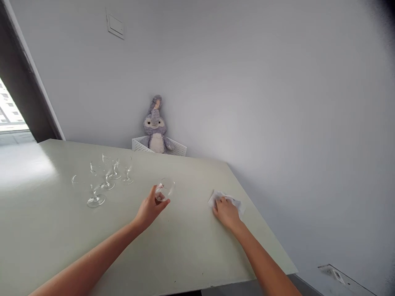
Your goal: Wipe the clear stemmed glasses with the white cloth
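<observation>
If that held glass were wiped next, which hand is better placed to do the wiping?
Probably the right hand: it rests on the white cloth, while the left hand is busy holding the glass.

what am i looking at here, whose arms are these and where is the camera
There is no machine here: these are one person's bare hands. The only picture comes from a camera worn on that person's head, looking forward and down. The left hand holds a clear glass; the right hand rests on a white cloth, or perhaps a tissue, on the pale table. To the left stand four stemmed glasses. At the far edge, a plush toy sits in a white basket.
</observation>
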